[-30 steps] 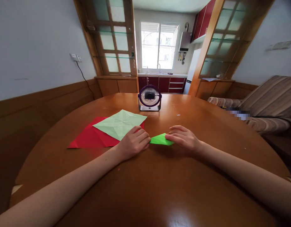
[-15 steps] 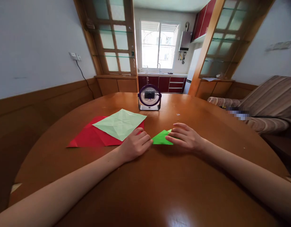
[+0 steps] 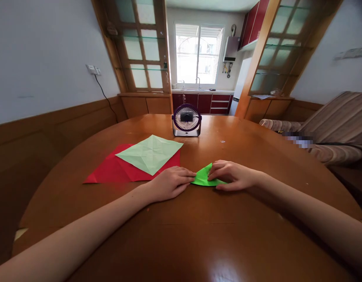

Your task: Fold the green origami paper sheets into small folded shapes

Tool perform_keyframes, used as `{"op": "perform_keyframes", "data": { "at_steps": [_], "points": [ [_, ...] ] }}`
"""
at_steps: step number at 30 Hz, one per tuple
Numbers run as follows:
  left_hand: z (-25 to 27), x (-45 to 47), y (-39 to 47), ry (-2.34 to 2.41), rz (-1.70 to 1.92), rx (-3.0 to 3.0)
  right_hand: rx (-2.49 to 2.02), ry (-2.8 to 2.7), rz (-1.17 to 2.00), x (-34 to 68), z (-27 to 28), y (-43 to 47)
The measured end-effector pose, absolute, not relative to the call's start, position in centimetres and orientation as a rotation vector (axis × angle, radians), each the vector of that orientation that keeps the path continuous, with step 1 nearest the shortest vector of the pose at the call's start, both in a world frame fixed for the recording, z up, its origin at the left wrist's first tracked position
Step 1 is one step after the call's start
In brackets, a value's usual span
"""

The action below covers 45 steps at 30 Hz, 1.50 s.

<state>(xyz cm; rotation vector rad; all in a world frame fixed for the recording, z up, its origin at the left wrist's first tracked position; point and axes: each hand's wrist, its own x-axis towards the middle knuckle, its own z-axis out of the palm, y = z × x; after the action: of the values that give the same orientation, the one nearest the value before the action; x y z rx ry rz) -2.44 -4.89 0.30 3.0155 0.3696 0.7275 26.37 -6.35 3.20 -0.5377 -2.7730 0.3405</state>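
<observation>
One bright green, triangular piece of folded paper point(image 3: 202, 178) lies just right of the frame's centre and below its middle, on a glossy brown wooden table point(image 3: 181, 243), between the person's bare left hand point(image 3: 176, 183) and bare right hand point(image 3: 235, 176). The left hand lies flat and low, its fingers pressed together, with the fingertips at the left corner of the green triangle; whether the thumb pinches that corner cannot be told. The right hand arches over the triangle's right part, its fingers bent with a fingertip on the paper's face. Its thumb stands apart, near the lower right edge, with green paper showing in the gap; whether the two grip a layer cannot be told.

Left of centre, a large red paper sheet point(image 3: 107, 168) lies on the table. A pale green, creased square paper sheet point(image 3: 151, 154) lies partly on top of it, turned like a diamond, one corner towards the left hand. Above the centre of the frame, near the table's far edge, stands a small round purple fan point(image 3: 186, 118) on a grey stand. A bright white-framed window point(image 3: 198, 55) fills the upper middle, and a striped fabric armchair point(image 3: 342, 121) sits at the right edge.
</observation>
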Motion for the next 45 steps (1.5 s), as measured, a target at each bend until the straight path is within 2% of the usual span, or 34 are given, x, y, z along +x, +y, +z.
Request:
{"op": "perform_keyframes", "data": {
  "at_steps": [4,14,21,30,37,45],
  "points": [
    [0.3,-2.3,-4.8,0.361,0.726,2.953,-0.560,-2.706,0.443,25.8,3.0,-6.5],
    [0.4,-2.4,-5.1,0.441,0.752,2.986,-0.521,-2.702,0.338,25.9,1.3,-6.1],
    [0.3,-2.3,-5.6,0.473,0.805,2.987,-0.513,-2.639,0.465,26.8,1.2,-5.9],
    [0.1,-2.5,-5.3,0.505,0.825,2.889,-0.624,-2.562,0.461,26.7,0.6,-5.8],
    [0.0,-2.3,-5.3,0.568,0.844,2.851,-0.631,-2.457,0.640,26.6,0.5,-5.8],
    [0.1,-1.8,-5.7,0.575,0.874,3.097,-0.692,-2.281,0.886,27.1,0.6,-5.6]
  ]
}}
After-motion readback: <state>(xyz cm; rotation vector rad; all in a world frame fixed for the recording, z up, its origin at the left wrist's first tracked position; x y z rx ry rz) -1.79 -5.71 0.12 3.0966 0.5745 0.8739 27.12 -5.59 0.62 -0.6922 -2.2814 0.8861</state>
